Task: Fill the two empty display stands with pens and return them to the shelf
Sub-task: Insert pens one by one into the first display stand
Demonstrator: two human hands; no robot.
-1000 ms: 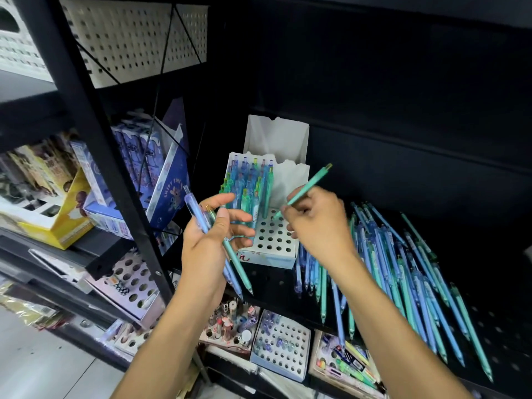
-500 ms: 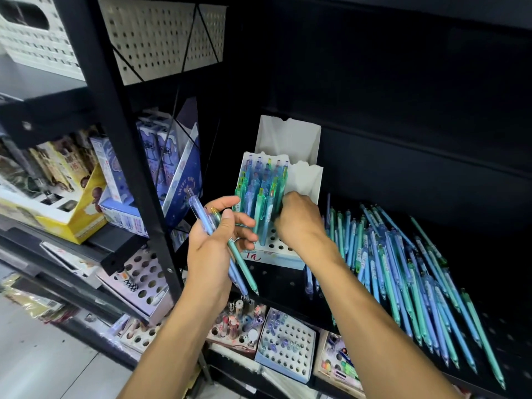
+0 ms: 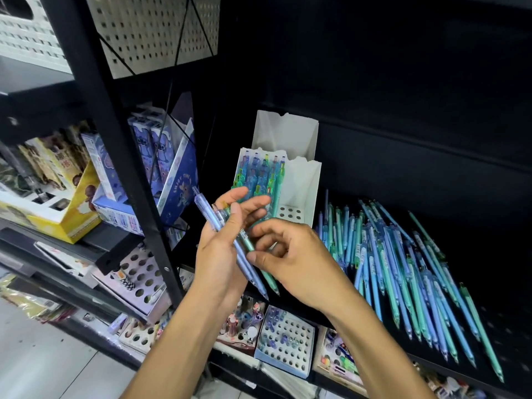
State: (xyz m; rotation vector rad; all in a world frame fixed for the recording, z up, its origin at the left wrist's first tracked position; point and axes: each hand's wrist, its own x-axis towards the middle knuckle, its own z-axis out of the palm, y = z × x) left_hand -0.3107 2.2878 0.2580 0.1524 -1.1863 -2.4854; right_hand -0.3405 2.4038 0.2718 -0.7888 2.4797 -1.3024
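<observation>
— Hands?
— Left hand (image 3: 221, 254) holds a small bundle of pens (image 3: 244, 254), thumb pressed across them. Right hand (image 3: 290, 260) pinches the green one in that bundle.
— Display stand?
— White display stand (image 3: 299, 194), partly filled, just beyond both hands on the shelf (image 3: 489, 283). Loose pens (image 3: 403, 272) lie right of the right hand.

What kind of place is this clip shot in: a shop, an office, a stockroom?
Most likely a stationery shop aisle: black metal shelving, white perforated cardboard pen display stand, printed retail boxes, and a loose pile of blue and green pens on the shelf.
</observation>
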